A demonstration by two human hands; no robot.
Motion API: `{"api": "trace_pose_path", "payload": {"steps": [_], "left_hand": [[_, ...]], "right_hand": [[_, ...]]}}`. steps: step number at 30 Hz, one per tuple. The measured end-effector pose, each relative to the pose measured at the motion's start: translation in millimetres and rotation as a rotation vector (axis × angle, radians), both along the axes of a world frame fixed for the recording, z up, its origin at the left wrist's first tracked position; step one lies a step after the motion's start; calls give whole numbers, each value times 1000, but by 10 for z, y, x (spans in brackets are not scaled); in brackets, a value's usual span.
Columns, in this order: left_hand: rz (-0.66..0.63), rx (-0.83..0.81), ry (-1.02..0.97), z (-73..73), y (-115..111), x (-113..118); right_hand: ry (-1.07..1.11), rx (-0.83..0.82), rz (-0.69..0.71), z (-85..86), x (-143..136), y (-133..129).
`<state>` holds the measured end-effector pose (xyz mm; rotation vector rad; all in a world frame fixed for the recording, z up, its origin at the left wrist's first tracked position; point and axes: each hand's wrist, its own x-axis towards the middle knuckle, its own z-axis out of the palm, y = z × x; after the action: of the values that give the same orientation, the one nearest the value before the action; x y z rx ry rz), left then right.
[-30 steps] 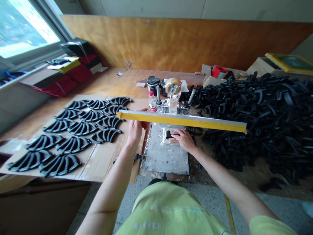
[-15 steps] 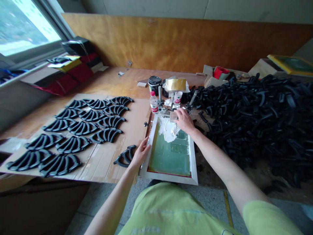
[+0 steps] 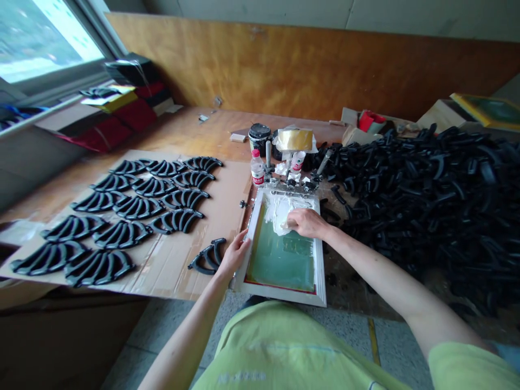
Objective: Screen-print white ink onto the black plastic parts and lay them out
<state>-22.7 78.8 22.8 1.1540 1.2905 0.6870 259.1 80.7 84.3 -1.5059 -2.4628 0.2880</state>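
Note:
A screen-printing frame point(image 3: 322, 271) with a white rim and green mesh lies in front of me, at the front of the table. Thick white ink point(image 3: 271, 206) is smeared over the far part of the mesh. My right hand point(image 3: 307, 222) is closed over this ink, fingertips down at the mesh. Its fingers pinch a small pale scraper, mostly hidden by the hand and ink. My left hand point(image 3: 234, 253) grips the frame's left edge, thumb and fingers at the rim. Beside that hand lies a single black curved, ribbed part point(image 3: 208, 257) on the cardboard.
Rows of black ribbed parts point(image 3: 122, 235) lie on the cardboard point(image 3: 170, 271) at left. A large heap of black parts point(image 3: 426, 195) fills the right side. Behind the frame stand metal clamps point(image 3: 290, 187), a red-capped bottle point(image 3: 257, 169) and a dark tub point(image 3: 259, 136).
My right hand has moved from the frame's far end toward me, onto the near part of the white ink. The left hand stays at the frame's left edge.

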Motion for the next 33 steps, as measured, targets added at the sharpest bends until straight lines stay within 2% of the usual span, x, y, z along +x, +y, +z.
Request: {"api": "trace_pose_path", "payload": {"steps": [2, 3, 6, 8, 10, 14, 16, 18, 21, 23, 25, 27, 29, 31, 33], "left_hand": [[-3, -10, -28, 34, -9, 1], [-7, -17, -43, 51, -13, 2], [-13, -31, -64, 93, -19, 5], [-15, -37, -53, 135, -18, 3], [-17, -43, -35, 223, -10, -7], [-43, -69, -76, 586, 28, -47], [-40, -41, -100, 812, 77, -49], [-15, 26, -120, 1017, 163, -9], [28, 157, -294, 1256, 361, 150], [46, 222, -430, 1377, 513, 300], [83, 238, -485, 1448, 629, 439], [172, 221, -493, 1426, 656, 535], [250, 194, -491, 1282, 555, 580], [178, 53, -451, 1036, 328, 589], [-9, -185, -380, 756, 28, 584]], "right_hand": [[4, 74, -80, -76, -49, -13], [5, 109, -78, -126, -74, -52], [21, 140, 13, -221, -104, -196], [45, 120, 5, -183, -95, -190], [69, 100, -91, -65, -88, -42], [100, 89, -335, 246, 22, 458], [149, 106, -423, 349, 237, 625], [260, 155, -518, 363, 563, 662], [427, 182, -770, 170, 1024, 490], [428, 119, -907, -72, 1120, 285], [380, 27, -840, -337, 998, 74], [315, -45, -605, -542, 735, -90], [219, -43, -423, -627, 447, -193], [153, 4, -386, -582, 190, -271], [145, 66, -402, -456, -57, -378]]}}
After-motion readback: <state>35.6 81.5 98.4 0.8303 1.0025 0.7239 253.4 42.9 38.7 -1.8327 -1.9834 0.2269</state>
